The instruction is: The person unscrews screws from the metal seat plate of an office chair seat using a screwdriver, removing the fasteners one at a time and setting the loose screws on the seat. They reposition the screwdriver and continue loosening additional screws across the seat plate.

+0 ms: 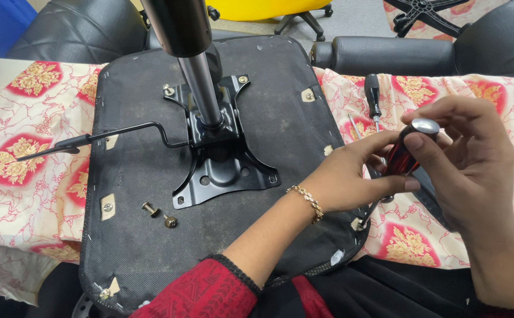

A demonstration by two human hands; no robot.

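The upturned chair seat [151, 235] lies on a table covered with a red-and-cream floral cloth [27, 118], its black fabric underside facing up. A black metal mechanism plate [224, 168] sits at the centre of the underside, with the gas-lift column [201, 88] rising from it and a bent lever rod [121, 134] extending toward the left. The step in hand appears to be driving or loosening a fastener at the right edge of the seat. The right hand [475, 159] is clenched around the dark red handle of a screwdriver [403, 154], with the metal end cap showing above the fingers. The shaft runs down and to the left toward a small silver screw [360, 224] near the seat edge; whether the tip is seated in the screw head cannot be told. The left hand [351, 176], wearing a gold bracelet [307, 201], grasps the lower part of the screwdriver with curled fingers and steadies it. Two loose brass-coloured bolts [160, 215] lie on the underside near the front corner of the plate. A second screwdriver [373, 100] with a black handle rests on the cloth just beyond the hands. The next move likely calls for keeping the tool axis in line with the screw, holding firm downward pressure, and turning from the right wrist while the left hand guides the shaft.
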